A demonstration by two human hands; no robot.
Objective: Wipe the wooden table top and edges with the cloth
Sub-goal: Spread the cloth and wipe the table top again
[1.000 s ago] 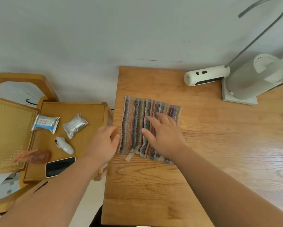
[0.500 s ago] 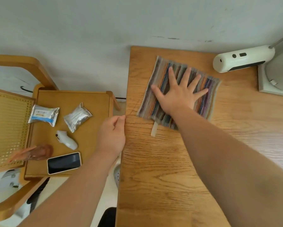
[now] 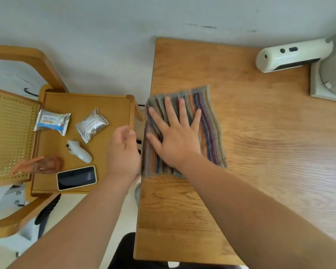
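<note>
At the left edge of the wooden table (image 3: 250, 152), the right hand (image 3: 175, 140) presses flat, fingers spread, on the striped cloth (image 3: 208, 121). The left hand (image 3: 123, 152) hovers beside it, loosely curled, holding nothing. Top-wiping appears underway; the edge likely comes next.

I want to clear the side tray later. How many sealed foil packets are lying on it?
2. The blue-and-white foil packet lies at the tray's far left; the plain silver foil packet lies just right of it. Nothing seems to hide another.
</note>
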